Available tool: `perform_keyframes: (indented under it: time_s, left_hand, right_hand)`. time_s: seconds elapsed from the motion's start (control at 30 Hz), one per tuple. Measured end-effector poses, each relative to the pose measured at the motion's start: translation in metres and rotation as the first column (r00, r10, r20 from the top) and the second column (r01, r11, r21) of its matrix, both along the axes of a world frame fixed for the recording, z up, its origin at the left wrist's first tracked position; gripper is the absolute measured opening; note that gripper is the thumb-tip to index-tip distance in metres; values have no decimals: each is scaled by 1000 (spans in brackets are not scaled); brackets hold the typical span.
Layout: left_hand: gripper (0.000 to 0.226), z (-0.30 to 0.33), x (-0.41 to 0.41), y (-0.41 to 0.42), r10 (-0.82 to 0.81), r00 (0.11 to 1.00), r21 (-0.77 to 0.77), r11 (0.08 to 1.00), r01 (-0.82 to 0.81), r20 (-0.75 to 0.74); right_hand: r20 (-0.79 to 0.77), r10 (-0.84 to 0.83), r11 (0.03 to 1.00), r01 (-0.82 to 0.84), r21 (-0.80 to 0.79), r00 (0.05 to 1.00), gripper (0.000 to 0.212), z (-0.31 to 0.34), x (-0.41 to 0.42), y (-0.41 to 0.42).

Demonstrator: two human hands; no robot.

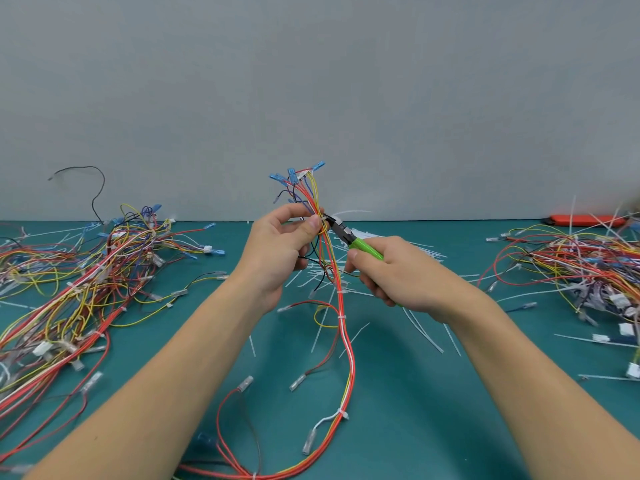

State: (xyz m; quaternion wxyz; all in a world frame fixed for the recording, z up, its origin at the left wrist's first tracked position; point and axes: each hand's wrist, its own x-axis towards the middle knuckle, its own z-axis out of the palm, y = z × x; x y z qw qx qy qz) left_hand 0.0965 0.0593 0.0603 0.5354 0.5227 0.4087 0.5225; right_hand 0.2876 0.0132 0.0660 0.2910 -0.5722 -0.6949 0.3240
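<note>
Seen from the head camera, the left hand (281, 251) holds up the bundle of red, yellow and white wires with blue terminals (340, 304). Thumb and curled fingers pinch it right at the white nylon cable tie (325, 221), while the rest of the bundle trails down to the teal table mat (398, 393) toward six o'clock. The right hand (394, 276) is wrapped round the green-handled flush cutters (348, 239), whose dark nose meets the tie from four o'clock. To do this well, I'd say lay the blades flat against the tie's head, on the white tail only (no wire between them), with a firm pinch so nothing twists. A heap of coloured wire harnesses (86, 289) lies at nine o'clock, a second heap (588, 271) at three, and loose white ties (427, 252) lie behind the right hand. No brand or lettering is legible.
</note>
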Motion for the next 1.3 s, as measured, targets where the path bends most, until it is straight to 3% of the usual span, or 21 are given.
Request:
perform_keyframes:
  time_s: [0.23, 0.33, 0.63, 1.0, 1.13, 1.3]
  left_hand:
    - [8, 0, 0, -1, -7, 1000, -26, 1000, 7, -2]
    - [8, 5, -2, -2, -67, 997, -37, 997, 68, 32]
    - [19, 17, -19, 0, -272, 877, -100, 937, 336, 397]
    - [27, 12, -20, 2, -308, 695, -87, 878, 471, 650]
    - [29, 11, -18, 0, -323, 681, -94, 862, 499, 658]
    - [29, 11, -14, -3, -332, 652, -96, 843, 529, 681]
  right_hand:
    - [12, -22, 998, 22, 51, 1000, 35, -2, -1, 1]
    - [-95, -98, 993, 104, 60, 991, 34, -2, 2, 5]
    - [-270, -226, 965, 254, 71, 936, 35, 0, 13, 8]
    - [-389, -123, 987, 155, 52, 913, 10, 3, 0, 1]
    - [-619, -82, 988, 147, 54, 781, 18, 5, -12, -1]
    - [-663, -43, 988, 129, 82, 748, 23, 4, -19, -3]
